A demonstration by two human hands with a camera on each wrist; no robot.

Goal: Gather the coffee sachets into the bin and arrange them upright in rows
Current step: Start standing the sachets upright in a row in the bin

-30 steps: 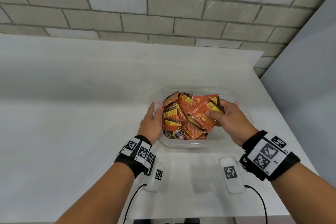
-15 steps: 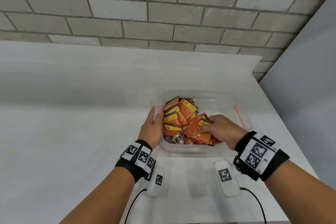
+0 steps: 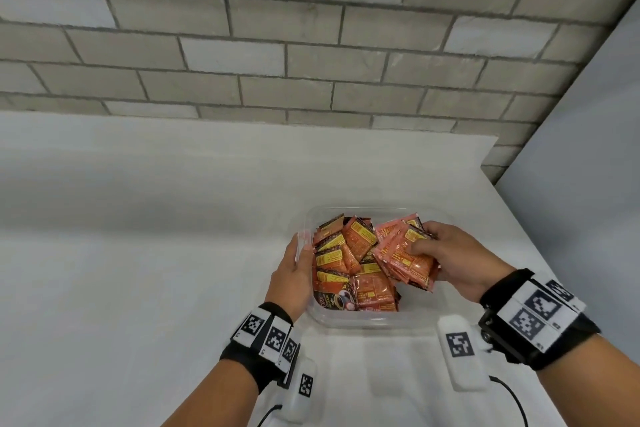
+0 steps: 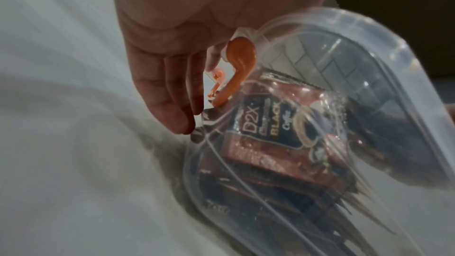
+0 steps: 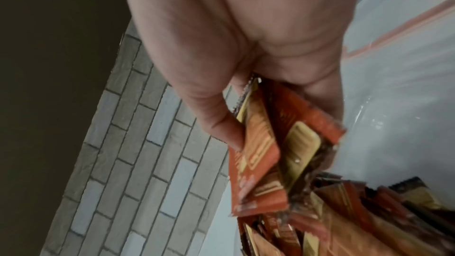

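Moved: right hand (image 3: 453, 262) lifted its fanned sachets (image 3: 403, 256) above the bin (image 3: 363, 321)
Grip: clamped on sachets; left hand (image 3: 294, 274) flat, steadying bin
Risk: outermost sachets slipping from the loose fan

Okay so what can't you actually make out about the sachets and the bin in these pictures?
- How many sachets the right hand grips: the bunch overlaps in head view and is blurred in right wrist view.
- Sachets low in the bin: covered by the pile.
- Left hand fingertips: behind the bin wall in head view.
- Small print on the sachets: too small.
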